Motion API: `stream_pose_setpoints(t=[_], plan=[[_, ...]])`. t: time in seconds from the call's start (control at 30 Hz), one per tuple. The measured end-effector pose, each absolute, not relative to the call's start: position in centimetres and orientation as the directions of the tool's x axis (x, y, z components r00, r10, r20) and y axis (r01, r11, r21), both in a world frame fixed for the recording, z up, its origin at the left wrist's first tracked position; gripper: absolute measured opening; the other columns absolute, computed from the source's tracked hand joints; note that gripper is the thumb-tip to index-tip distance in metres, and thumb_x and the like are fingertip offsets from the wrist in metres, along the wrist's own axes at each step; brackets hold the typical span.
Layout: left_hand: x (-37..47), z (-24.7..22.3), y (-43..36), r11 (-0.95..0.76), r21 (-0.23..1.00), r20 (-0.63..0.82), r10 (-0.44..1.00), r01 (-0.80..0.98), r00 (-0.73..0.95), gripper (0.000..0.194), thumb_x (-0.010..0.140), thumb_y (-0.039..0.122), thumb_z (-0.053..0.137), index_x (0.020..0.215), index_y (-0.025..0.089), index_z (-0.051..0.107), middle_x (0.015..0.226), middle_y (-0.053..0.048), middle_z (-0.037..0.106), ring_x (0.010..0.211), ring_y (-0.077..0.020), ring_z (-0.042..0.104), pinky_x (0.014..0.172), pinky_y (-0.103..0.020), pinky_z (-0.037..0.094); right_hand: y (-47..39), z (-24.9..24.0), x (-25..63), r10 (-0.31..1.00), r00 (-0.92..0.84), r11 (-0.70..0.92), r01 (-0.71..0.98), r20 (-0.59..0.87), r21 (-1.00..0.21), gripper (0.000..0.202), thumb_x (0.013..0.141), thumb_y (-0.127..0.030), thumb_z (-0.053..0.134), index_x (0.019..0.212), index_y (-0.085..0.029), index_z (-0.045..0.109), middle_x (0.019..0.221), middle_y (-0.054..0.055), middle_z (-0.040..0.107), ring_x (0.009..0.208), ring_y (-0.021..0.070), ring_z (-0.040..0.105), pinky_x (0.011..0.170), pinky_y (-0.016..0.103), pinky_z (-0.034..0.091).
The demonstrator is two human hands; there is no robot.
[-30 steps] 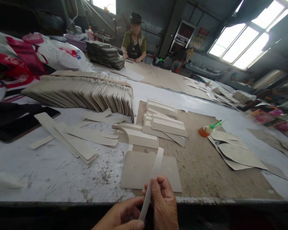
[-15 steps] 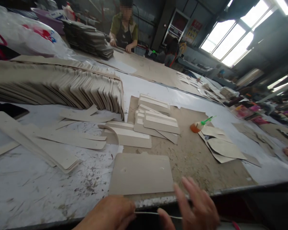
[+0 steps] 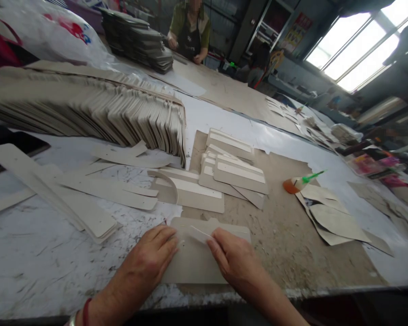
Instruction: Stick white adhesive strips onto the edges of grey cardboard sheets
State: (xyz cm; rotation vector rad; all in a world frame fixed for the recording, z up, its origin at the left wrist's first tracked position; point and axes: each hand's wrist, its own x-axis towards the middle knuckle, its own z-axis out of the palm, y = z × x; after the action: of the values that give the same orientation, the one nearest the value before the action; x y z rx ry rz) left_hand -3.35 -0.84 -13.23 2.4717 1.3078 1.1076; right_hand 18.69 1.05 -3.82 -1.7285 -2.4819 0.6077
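My left hand (image 3: 149, 258) and right hand (image 3: 236, 260) each pinch one end of a thin white strip (image 3: 197, 233), fingers closed on it, holding it taut and low over the upper part of the grey card (image 3: 193, 267) that lies flat under both palms. The card sits at the near edge of the surface (image 3: 37, 267), just in front of me. I judge the step to be laying the strip onto the card; the next move calls for lining it up square with the card's top edge and pressing it down evenly from end to end. Just beyond my grip lie finished cards (image 3: 236, 174) already striped white. To the right of those rests a glue bottle (image 3: 297, 183); far off to the left, a long fanned stack of card blanks (image 3: 88, 113).
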Motion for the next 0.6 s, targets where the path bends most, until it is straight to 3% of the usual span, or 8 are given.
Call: stream_pose_setpoints(t=[0.07,0.3,0.6], plan=[[-3.6,-13.8,-0.6,-0.625,0.364,0.576,0.734,0.691,0.360,0.019,0.093,0.014,0.050,0.109,0.011,0.060,0.113,-0.010,0.058,0.111,-0.0234,0.049,0.097,-0.038,0.045,2.8,-3.7,17.0,0.896,-0.368,0.283,0.904,-0.248,-0.321,0.029,0.098,-0.034,0.040,0.075,-0.020,0.051,0.072,-0.001,0.062,0.066,0.0135,0.056,0.058,0.024,0.029],[-3.6,-13.7,-0.4,-0.626,0.386,0.560,0.743,0.678,0.367,0.018,0.091,0.010,0.051,0.107,0.011,0.060,0.108,-0.009,0.058,0.109,-0.0206,0.050,0.099,-0.038,0.046,6.1,-5.1,14.1,0.851,-0.340,0.324,0.940,-0.400,-0.110,0.029,0.097,-0.036,0.042,0.083,-0.021,0.063,0.081,0.005,0.071,0.074,0.0207,0.065,0.058,0.028,0.029],[-3.5,-13.7,-0.4,-0.625,0.400,0.559,0.746,0.671,0.361,0.020,0.090,0.008,0.053,0.108,0.009,0.059,0.110,-0.011,0.058,0.113,-0.0227,0.049,0.102,-0.039,0.044,6.4,-5.4,14.2,0.844,-0.328,0.307,0.944,-0.423,-0.120,0.029,0.095,-0.033,0.042,0.082,-0.020,0.064,0.082,0.006,0.072,0.077,0.0215,0.067,0.060,0.029,0.033]])
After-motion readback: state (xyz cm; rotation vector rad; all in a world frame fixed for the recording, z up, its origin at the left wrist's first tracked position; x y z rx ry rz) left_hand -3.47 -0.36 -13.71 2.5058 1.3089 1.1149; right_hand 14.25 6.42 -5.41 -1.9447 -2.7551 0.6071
